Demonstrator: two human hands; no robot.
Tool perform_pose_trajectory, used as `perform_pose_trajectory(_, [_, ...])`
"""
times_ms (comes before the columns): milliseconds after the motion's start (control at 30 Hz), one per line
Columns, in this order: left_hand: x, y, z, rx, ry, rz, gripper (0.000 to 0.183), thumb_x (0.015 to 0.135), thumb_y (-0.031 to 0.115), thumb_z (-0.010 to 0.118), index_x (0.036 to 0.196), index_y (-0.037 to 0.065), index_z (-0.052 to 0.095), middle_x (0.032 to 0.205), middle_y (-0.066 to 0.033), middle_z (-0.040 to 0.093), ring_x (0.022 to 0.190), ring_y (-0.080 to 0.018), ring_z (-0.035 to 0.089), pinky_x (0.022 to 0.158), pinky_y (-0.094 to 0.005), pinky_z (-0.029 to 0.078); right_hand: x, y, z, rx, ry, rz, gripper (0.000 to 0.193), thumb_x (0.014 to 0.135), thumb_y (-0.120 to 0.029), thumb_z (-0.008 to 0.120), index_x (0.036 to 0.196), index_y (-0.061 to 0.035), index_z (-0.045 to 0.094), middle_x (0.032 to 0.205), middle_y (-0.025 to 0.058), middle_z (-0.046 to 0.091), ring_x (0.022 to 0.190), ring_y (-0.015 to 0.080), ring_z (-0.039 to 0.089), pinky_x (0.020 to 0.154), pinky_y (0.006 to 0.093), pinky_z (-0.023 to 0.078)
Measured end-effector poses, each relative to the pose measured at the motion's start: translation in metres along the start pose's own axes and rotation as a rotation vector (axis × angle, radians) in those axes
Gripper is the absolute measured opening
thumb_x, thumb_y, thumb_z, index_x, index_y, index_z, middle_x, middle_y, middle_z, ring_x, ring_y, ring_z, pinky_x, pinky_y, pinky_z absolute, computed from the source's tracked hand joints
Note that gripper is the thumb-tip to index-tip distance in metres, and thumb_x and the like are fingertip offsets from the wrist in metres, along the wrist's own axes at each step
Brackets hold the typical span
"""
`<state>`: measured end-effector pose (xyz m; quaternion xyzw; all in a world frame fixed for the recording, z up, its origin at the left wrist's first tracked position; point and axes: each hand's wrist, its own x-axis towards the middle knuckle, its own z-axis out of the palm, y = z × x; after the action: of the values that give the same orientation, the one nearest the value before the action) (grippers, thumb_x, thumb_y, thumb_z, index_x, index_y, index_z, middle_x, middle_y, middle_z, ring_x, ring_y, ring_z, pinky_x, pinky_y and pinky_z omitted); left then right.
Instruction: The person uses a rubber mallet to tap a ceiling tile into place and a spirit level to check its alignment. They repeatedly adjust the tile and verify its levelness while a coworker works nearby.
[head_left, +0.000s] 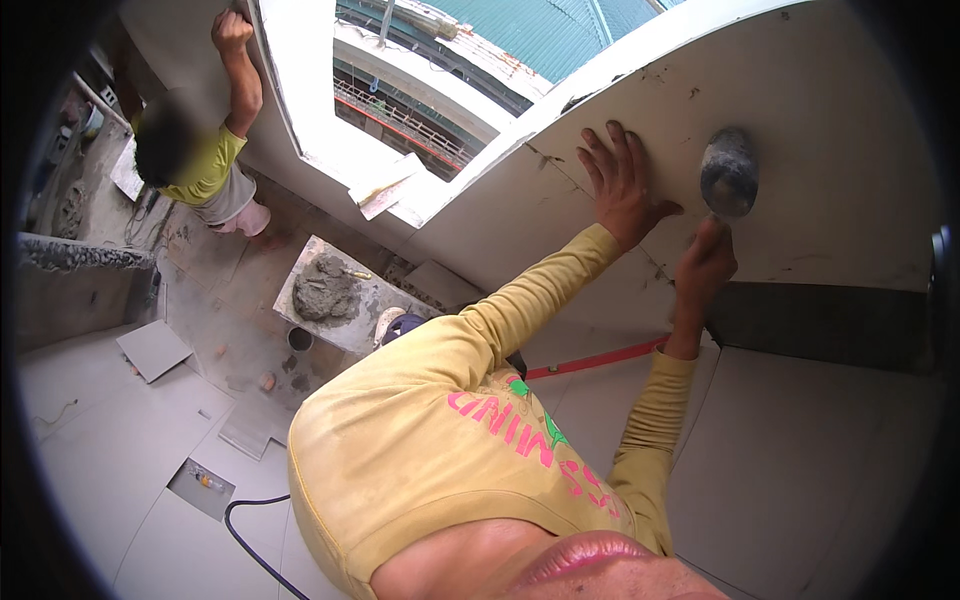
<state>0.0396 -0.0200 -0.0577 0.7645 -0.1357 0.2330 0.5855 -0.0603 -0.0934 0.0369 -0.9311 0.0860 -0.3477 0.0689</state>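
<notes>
My left hand [622, 190] lies with fingers spread against a large pale wall tile [800, 90], beside a joint that runs down from the window edge. In my right hand [705, 262] is the handle of a rubber mallet [730, 172], gripped below its head. The mallet's rounded dark head, smeared with pale dust, is in front of the tile to the right of my left hand; whether it touches the tile I cannot tell. Below the tile runs a dark bare strip of wall [820, 325].
A red level [600, 355] lies behind my right forearm. Wet mortar [325, 290] is heaped on a board [375, 325] at left, near a dark round container [299, 339]. Another person [210, 165] reaches up at far left. A black cable [235, 530] and loose tile [154, 350] lie on the floor.
</notes>
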Motion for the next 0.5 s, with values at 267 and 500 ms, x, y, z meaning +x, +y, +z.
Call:
perform_pose_trajectory(267, [0.004,-0.005,0.013,0.018,0.097,0.047,0.140,0.051,0.056,0.092,0.146,-0.016,0.020,0.157,-0.0424,0.003,0.139,-0.0713,-0.009,0.104,-0.0832,0.008,0.047,-0.006,-0.003,-0.085,0.100,-0.307,0.044,0.103,-0.034,0.048,0.077,0.0004,0.055,0.066,0.0182,0.057,0.057,0.0427,0.060,0.053,0.0455,0.046])
perform_pose_trajectory(500, [0.004,-0.010,0.021,0.085,0.036,0.036,0.149,0.050,0.064,0.090,0.148,-0.017,0.013,0.154,-0.0462,0.003,0.139,-0.0716,-0.006,0.107,-0.0807,0.004,-0.002,0.025,-0.017,0.004,0.151,-0.050,0.051,0.107,-0.041,0.037,0.077,-0.0020,0.051,0.064,0.0090,0.052,0.055,0.0227,0.049,0.053,0.0383,0.041])
